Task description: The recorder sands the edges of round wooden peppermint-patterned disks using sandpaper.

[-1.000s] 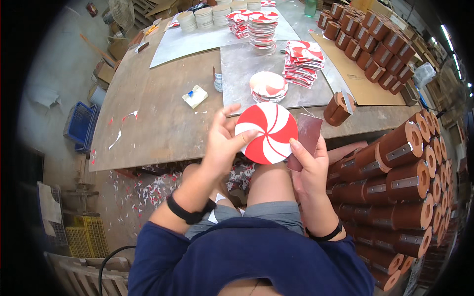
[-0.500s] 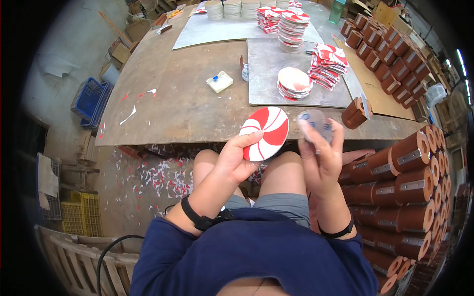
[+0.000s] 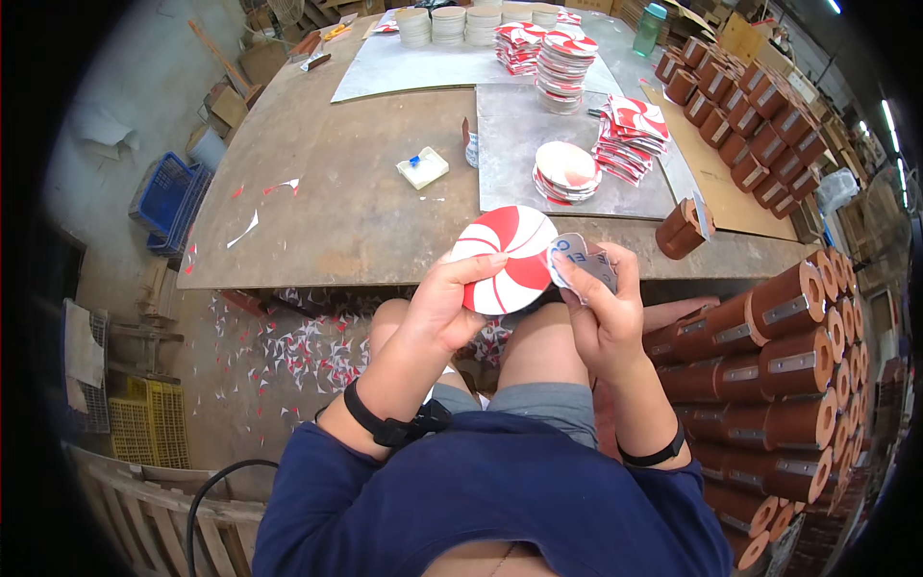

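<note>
My left hand [image 3: 447, 298] grips a round disc [image 3: 514, 255] with red and white swirls, thumb on its face and fingers behind. In my right hand [image 3: 608, 313] is a folded piece of sandpaper [image 3: 580, 258], its grey printed back showing, pinched against the disc's right edge. Both hands are held above my lap, just off the table's front edge. Beyond them, a short stack of discs [image 3: 565, 171] rests on a grey metal sheet [image 3: 500, 183]. A pile of square red and white swirl sheets [image 3: 632, 135] stands beside that stack.
A taller disc stack [image 3: 563, 67] and plain round stacks [image 3: 449, 26] stand at the back. A shallow white container [image 3: 423, 168] sits mid-table. One brown piece [image 3: 685, 229] is near the right edge; many more brown cylinders [image 3: 769, 365] are piled at my right. Paper scraps [image 3: 308, 341] litter the floor.
My right hand has moved left with the sandpaper, from apart from the disc to its right edge. The disc has shifted slightly left in my left hand.
</note>
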The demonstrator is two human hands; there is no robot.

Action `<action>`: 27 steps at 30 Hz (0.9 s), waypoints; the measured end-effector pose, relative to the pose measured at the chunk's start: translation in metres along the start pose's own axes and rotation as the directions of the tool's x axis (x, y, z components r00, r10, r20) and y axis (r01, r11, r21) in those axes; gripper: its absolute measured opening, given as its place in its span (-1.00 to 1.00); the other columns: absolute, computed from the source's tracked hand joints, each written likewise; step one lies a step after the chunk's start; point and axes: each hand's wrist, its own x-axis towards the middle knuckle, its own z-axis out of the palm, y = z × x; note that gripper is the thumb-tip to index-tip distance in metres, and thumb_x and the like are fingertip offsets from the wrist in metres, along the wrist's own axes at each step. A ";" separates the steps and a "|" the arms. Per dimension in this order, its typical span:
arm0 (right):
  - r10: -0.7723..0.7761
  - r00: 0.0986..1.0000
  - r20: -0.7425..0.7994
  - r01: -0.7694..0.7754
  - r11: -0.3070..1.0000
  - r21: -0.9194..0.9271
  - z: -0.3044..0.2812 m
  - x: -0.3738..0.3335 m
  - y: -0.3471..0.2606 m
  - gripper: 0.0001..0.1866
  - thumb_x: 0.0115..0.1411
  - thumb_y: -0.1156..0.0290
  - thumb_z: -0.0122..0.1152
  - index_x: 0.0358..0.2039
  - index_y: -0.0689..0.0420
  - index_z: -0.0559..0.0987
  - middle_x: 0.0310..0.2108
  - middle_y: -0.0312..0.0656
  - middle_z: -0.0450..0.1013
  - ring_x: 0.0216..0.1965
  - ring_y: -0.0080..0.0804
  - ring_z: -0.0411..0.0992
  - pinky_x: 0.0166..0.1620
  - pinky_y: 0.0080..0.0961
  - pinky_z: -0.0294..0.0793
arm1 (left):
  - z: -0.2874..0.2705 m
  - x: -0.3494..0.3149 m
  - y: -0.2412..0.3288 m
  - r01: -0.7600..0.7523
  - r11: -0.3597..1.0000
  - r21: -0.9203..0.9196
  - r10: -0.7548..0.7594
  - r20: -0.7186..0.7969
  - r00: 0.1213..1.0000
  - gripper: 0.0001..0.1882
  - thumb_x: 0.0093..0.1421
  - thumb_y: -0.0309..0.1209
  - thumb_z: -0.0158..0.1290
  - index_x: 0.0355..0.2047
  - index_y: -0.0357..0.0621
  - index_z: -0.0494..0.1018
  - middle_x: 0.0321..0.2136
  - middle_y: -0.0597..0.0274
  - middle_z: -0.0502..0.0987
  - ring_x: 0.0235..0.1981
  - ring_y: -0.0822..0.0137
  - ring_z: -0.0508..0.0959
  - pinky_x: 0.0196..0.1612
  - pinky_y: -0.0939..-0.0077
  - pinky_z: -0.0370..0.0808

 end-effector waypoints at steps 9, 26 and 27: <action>0.020 0.997 -0.071 -0.020 1.000 -0.003 0.000 0.014 -0.001 -0.66 -0.11 0.67 0.05 -0.25 0.14 0.48 -0.28 -0.02 0.22 -0.32 -0.20 0.31 -0.25 -0.53 0.30 | -0.004 0.012 0.006 0.100 0.995 0.003 -0.100 0.020 0.995 -0.60 -0.02 -0.61 -0.07 -0.11 -0.43 0.19 -0.21 -0.01 0.38 -0.21 0.21 0.44 -0.14 0.37 0.42; 0.161 0.987 -0.030 -0.160 0.987 0.016 0.003 0.008 0.029 -0.62 -0.14 0.69 0.03 -0.24 0.15 0.47 -0.29 -0.03 0.23 -0.29 -0.20 0.30 -0.24 -0.51 0.30 | -0.002 0.036 0.024 0.066 0.998 -0.004 -0.066 0.013 0.998 -0.59 -0.03 -0.62 -0.08 -0.11 -0.42 0.19 -0.20 -0.01 0.37 -0.19 0.23 0.43 -0.10 0.36 0.38; 0.172 0.981 -0.092 -0.168 0.984 0.054 0.002 0.011 0.027 -0.62 -0.14 0.69 0.03 -0.24 0.15 0.47 -0.29 -0.02 0.23 -0.29 -0.21 0.29 -0.24 -0.52 0.30 | -0.001 0.036 0.024 0.060 0.998 0.003 -0.060 0.016 0.998 -0.59 -0.03 -0.62 -0.08 -0.11 -0.42 0.19 -0.20 -0.01 0.38 -0.19 0.23 0.43 -0.09 0.36 0.37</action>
